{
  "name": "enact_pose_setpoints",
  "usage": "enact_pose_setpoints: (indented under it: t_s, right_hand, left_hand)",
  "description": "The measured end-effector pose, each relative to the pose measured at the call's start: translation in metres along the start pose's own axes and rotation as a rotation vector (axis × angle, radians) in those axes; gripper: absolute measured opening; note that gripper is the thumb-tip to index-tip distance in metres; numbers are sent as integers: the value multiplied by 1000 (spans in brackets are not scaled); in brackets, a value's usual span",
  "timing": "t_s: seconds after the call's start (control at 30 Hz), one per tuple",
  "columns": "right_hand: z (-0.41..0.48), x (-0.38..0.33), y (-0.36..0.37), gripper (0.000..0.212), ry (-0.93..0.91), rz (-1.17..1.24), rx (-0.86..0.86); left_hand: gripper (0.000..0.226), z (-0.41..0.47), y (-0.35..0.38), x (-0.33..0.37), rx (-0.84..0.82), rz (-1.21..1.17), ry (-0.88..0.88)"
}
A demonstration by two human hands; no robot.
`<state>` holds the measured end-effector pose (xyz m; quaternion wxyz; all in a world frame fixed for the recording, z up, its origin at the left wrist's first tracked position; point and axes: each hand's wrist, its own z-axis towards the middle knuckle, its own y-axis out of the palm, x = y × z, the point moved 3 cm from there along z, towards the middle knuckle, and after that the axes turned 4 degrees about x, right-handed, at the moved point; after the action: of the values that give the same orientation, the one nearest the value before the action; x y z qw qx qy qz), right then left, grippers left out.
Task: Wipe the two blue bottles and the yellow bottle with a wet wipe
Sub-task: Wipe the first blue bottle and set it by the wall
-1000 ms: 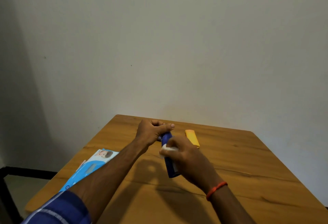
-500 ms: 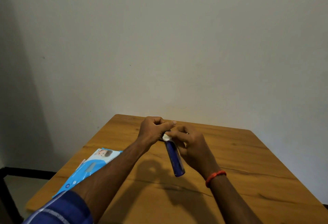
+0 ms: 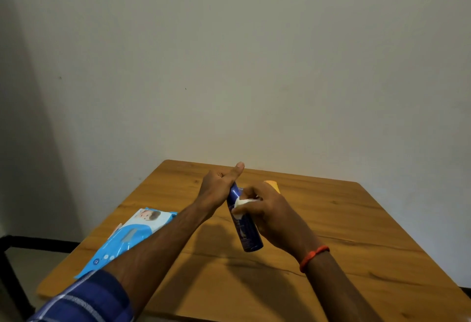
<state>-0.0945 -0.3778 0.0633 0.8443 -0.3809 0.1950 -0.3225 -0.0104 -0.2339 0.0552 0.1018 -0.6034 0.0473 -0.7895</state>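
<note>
Wipe strokes have moved down the blue bottle [image 3: 245, 224]: half a second ago the right hand [image 3: 270, 213] was pinching the wet wipe [image 3: 240, 203] at the very top of the bottle, and now the white wad sits lower, on the upper body, with the thumb pressing it against the side. A second ago it was further down again, so I judge the hand is rubbing up and down along the length, and this first bottle is still mid-clean, not finished.

The left hand [image 3: 219, 189] has its grip closed round the top end of the bottle, thumb stuck out straight past it, and holds the bottle tilted in the air above the bench [image 3: 356, 232], base pointing down towards the person. The right hand's grip is closed on the wipe and partly curled round the bottle.

The yellow bottle [image 3: 272, 184] lies on the bench behind the right hand; only its far tip shows, and a moment ago it was fully covered. The second blue bottle I cannot find anywhere; it may be behind the hands. The bottle's cap is buried in the left fist. A blue wipes packet [image 3: 132, 237] lies near the left edge, its near end crossed by the left forearm.
</note>
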Motion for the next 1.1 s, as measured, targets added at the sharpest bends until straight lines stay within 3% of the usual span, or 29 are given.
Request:
enact_pose_setpoints:
  t_s: [0.37,0.73,0.87,0.97,1.1]
  right_hand:
    - [-64,16,15,31,113,51,-114]
    - [12,13,-4,20,280,104,211]
    - [8,6,-3,26,174,48,82]
    - [-5,11,4,25,243,139,-33]
    - [-9,13,9,24,375,287,-10]
  left_hand:
    - [42,1,5,-14,23,67,-73]
    - [41,-10,11,7,3,16,-90]
    - [27,-4,3,8,27,58,-119]
    - [22,-1,-3,3,40,90,-130]
    - [23,-2,1,-3,-3,102,-157]
